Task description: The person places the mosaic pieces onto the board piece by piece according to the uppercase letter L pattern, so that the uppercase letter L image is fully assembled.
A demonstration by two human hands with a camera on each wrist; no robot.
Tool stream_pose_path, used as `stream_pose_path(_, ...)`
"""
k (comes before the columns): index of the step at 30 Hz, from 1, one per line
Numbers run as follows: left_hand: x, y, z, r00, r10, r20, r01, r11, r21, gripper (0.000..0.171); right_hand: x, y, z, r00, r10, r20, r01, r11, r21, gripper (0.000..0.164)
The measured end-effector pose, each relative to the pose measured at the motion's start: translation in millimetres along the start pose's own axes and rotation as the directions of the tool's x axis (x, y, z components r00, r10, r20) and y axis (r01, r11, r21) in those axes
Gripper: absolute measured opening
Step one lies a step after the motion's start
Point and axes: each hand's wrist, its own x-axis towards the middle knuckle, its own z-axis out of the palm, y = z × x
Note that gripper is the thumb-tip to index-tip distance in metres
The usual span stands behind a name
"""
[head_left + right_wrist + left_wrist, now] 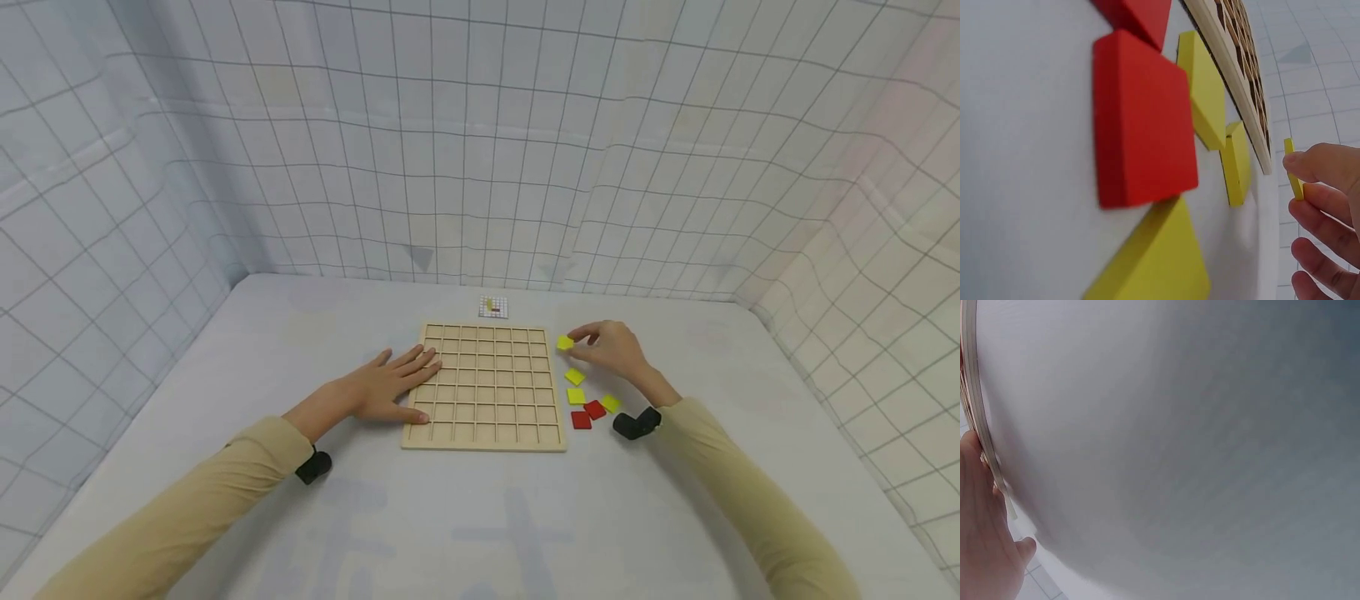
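My right hand (611, 348) pinches a yellow square tile (565, 342) between thumb and fingers, just off the right side of a wooden grid board (480, 386). In the right wrist view this yellow tile (1294, 169) is seen edge-on, raised beside the board's far end. My left hand (386, 388) lies with fingers spread over the board's left edge, fingertips on its outer cells. Its thumb and part of the fingers show beside the board's edge (984, 425) in the left wrist view. No tiles show in the board's cells.
Right of the board lie loose yellow tiles (575, 397) and two red tiles (581, 420); one red tile (1144, 122) is close to the right wrist camera. A small printed grid card (493, 307) lies behind the board. White grid-lined curtains (480, 167) surround the table.
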Motion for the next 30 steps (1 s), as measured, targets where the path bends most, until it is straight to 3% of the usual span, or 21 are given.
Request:
stream_pose_path(24,0.4,-2.0,1.2,1.0,0.008,-0.005,-0.008,1.0,0.003,0.091,38,-74,37,0.992,-0.129,0.01,0.128,0.989,0.08,0.028)
stream_pose_path(30,0.7,-2.8,0.9,1.0,0.003,0.001,-0.003,1.0,-0.002,0.091,48,-90,49,0.992,-0.108,0.06,0.102,0.989,0.104,0.029)
